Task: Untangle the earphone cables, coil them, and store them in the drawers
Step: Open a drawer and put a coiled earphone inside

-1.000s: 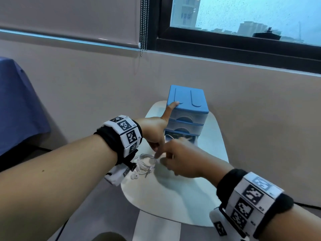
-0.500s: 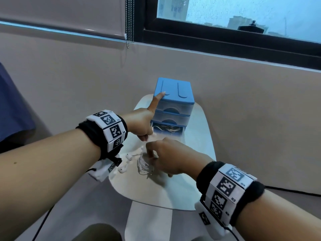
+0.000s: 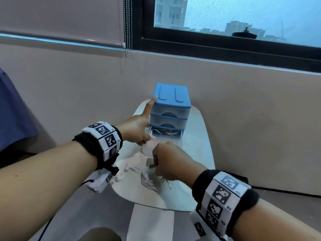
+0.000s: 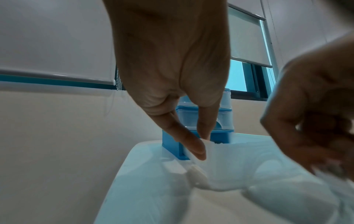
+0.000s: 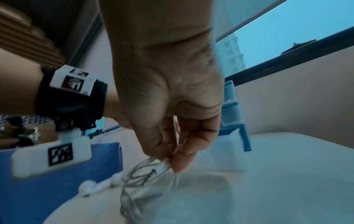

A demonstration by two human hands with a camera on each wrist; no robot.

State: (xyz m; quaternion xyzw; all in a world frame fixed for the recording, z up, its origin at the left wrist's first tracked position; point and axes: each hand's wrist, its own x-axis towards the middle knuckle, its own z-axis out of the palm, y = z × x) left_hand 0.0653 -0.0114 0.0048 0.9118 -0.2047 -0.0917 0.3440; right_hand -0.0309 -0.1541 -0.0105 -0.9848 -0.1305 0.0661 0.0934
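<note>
The coiled white earphone cable point(image 3: 150, 180) lies on the white counter point(image 3: 196, 153), just in front of the drawer unit point(image 3: 169, 112). Its loops form a loose bundle whose long axis runs roughly from the near right toward the far left. The metal jack plug point(image 3: 168, 184) sticks out toward the near right, and the two earbuds point(image 3: 121, 174) trail off to the left, close to the counter's left edge.

The right hand point(image 3: 169, 165) has its fingers curled down over the coil, pinching several loops between thumb and fingertips point(image 5: 180, 163). The left hand point(image 3: 137, 131) has its index finger stretched up, with the tip touching the front left corner of the unit's blue top, while its thumb and another finger pinch the left front corner of the pulled-out bottom drawer point(image 3: 163, 136).

The unit has three translucent drawers stacked in a blue frame. The top two are pushed in; the bottom one is open toward the person, and some cable can be seen inside it, though how much cannot be told.

The counter is a narrow, rounded white surface set against a beige wall point(image 3: 243, 108). Above the wall runs a dark-framed window point(image 3: 243, 20) showing tall buildings outside, with a roller blind point(image 3: 60, 18) and its bead chain point(image 3: 127, 26) to the left. A blue cloth point(image 3: 13, 115) hangs at the far left. Each wrist wears a black band with printed square markers.
</note>
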